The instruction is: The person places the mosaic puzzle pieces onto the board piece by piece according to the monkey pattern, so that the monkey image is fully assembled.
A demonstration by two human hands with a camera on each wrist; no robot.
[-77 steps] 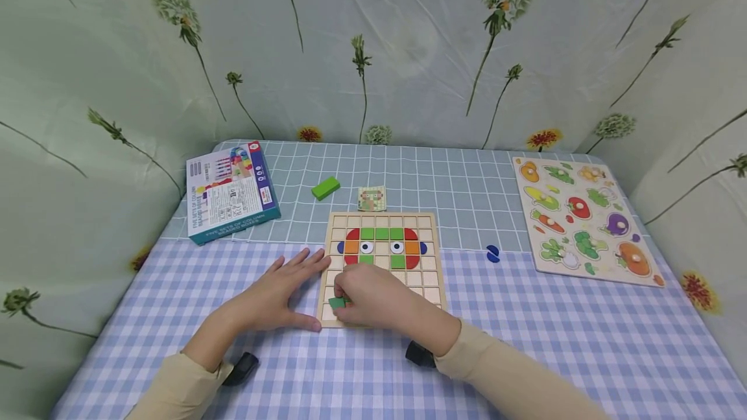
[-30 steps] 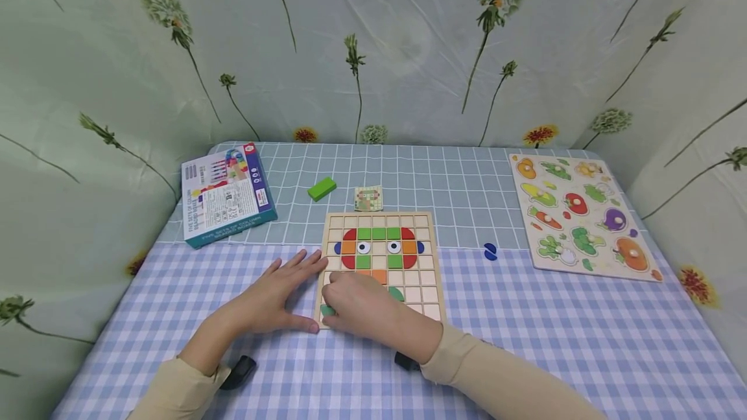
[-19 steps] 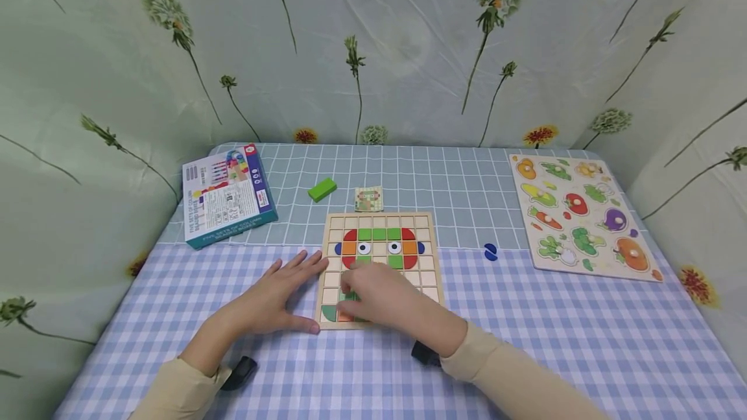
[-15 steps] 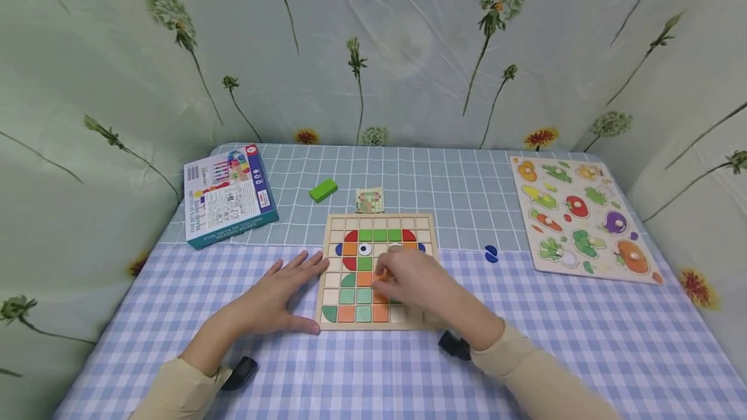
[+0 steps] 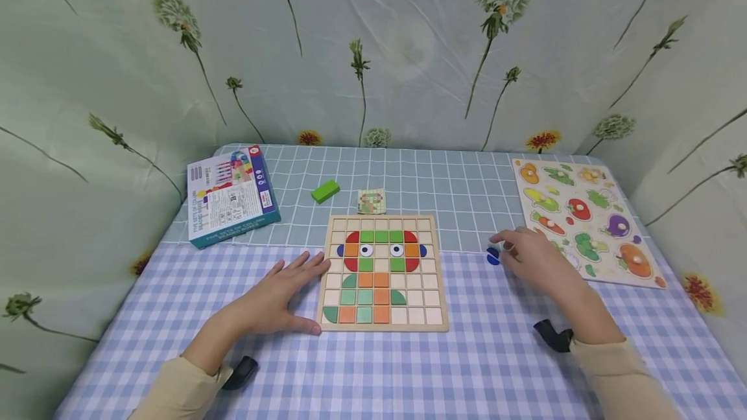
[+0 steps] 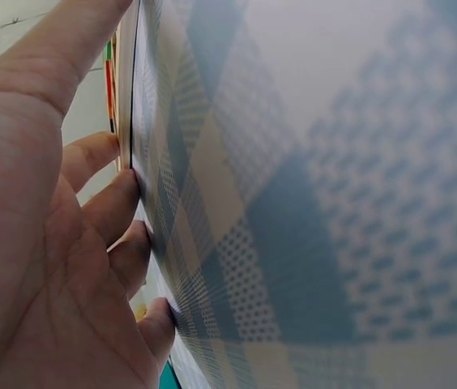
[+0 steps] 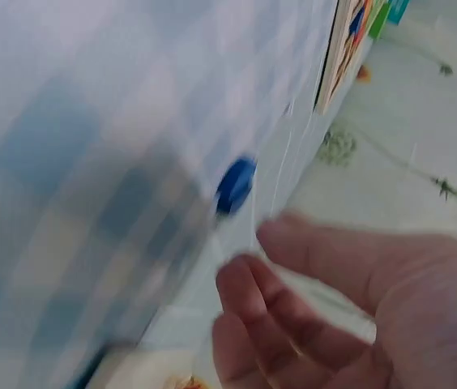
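A wooden grid board (image 5: 428,323) bears red, orange and green tiles, two eye tiles and blue half-rounds, laid out as a face over a body. At the bottom left corner cell lies a dark green quarter-round tile (image 5: 330,314). My left hand (image 5: 274,293) rests spread on the cloth, fingertips at the board's left edge; the left wrist view shows its fingers (image 6: 115,207) along that side. To the right of the board, my right hand (image 5: 533,258) hovers by two small blue half-round pieces (image 5: 493,256), thumb and fingers apart and holding nothing. In the right wrist view the blue pieces (image 7: 236,186) lie just beyond the fingertips.
A small pattern card (image 5: 371,201) sits behind the board, near a green block (image 5: 325,191). At the back left is a boxed toy set (image 5: 233,194). A vegetable peg puzzle (image 5: 589,222) lies at the right, partly behind my right hand.
My right hand has left the board's lower left and swung right to the blue pieces. The green quarter-round it fingered earlier lies in the corner cell. My left hand has stayed put.
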